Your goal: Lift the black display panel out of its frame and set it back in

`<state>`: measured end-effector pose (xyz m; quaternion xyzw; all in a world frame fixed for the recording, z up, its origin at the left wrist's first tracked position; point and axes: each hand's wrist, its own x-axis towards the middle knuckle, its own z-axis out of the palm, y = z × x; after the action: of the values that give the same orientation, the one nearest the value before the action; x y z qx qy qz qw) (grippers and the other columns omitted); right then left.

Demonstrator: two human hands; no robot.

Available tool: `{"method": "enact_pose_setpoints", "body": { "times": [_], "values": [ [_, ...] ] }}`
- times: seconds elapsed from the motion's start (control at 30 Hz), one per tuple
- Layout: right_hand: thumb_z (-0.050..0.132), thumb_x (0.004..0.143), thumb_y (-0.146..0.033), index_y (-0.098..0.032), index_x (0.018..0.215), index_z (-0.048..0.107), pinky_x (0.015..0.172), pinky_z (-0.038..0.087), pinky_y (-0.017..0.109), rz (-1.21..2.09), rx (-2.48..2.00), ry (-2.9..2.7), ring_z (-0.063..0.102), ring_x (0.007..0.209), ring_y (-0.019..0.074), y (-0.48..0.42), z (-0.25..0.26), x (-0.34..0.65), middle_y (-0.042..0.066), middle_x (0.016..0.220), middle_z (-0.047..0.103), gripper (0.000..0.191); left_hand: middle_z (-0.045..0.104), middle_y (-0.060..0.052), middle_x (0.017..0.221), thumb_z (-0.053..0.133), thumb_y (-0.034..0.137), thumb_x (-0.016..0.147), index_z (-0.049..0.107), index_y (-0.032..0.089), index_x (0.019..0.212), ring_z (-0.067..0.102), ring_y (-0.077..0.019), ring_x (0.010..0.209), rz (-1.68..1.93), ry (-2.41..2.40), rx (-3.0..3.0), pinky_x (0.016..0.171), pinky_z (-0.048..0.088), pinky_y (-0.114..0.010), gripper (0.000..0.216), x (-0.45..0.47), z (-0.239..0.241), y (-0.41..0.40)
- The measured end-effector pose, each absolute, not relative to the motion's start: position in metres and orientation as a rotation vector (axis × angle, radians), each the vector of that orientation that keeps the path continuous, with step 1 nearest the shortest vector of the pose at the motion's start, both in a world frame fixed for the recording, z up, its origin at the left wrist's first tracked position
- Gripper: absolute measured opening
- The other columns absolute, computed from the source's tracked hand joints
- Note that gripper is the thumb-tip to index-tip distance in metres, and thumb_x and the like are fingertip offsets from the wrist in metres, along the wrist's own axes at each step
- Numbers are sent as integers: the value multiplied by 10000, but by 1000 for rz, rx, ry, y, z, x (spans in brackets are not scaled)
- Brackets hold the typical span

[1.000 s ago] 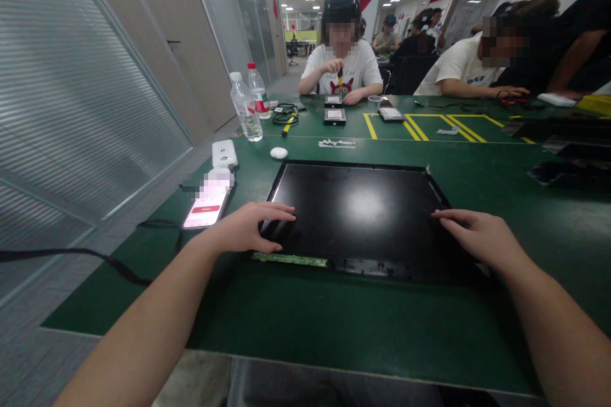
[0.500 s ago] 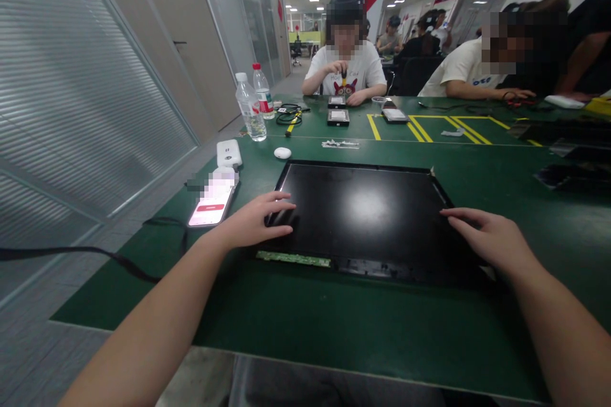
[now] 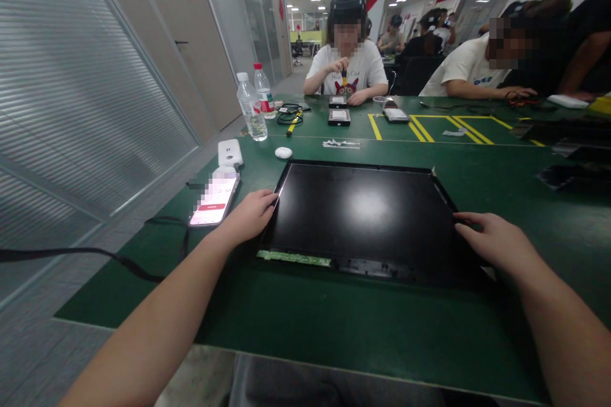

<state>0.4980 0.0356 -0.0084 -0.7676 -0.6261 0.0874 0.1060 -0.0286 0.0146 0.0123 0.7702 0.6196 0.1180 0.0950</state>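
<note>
A black LCD screen panel (image 3: 334, 216) lies flat, face up, on the green table in front of me. A narrow green circuit board (image 3: 293, 259) runs along the left part of its near edge. My left hand (image 3: 255, 213) has its fingers at the panel's left edge, the thumb mostly hidden. At the opposite side my right hand (image 3: 496, 241) holds the right edge, with thumb and forefinger tips against the frame. Both hands grip the rim, and the glossy screen between them reflects a bright light.
Left of the panel are a lit phone (image 3: 214, 200), a white device (image 3: 230, 153) and a white earbud case (image 3: 283, 152). Two water bottles (image 3: 252, 111) stand behind. Across the table, a person (image 3: 348, 70) works on hard drives (image 3: 338, 116). Dark parts (image 3: 573, 175) lie at right.
My hands have spread outward. The left went from over the screen to its left edge, and the right shifted slightly right along the frame. The panel has barely moved.
</note>
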Motion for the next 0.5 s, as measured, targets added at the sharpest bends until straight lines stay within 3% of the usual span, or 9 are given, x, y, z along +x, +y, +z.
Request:
{"method": "enact_pose_setpoints", "body": {
  "times": [0.27, 0.5],
  "values": [
    [548, 865, -181, -209, 1191, 846, 911, 594, 490, 227, -2211, -1881, 746, 1078, 377, 38, -13, 497, 177, 1273, 752, 442, 684, -198, 1471, 451, 221, 940, 757, 102, 1366, 636, -365, 1369, 338, 1862, 2276, 1210, 472, -488, 538, -25, 13, 15],
    [543, 870, -157, -219, 1154, 859, 930, 602, 483, 223, -2128, -1842, 748, 1067, 356, 38, -19, 497, 170, 1273, 742, 429, 695, -220, 1441, 443, 187, 911, 765, 70, 1339, 650, -383, 1339, 325, 1912, 2281, 1206, 476, -521, 549, -25, 11, 14]
  ]
}}
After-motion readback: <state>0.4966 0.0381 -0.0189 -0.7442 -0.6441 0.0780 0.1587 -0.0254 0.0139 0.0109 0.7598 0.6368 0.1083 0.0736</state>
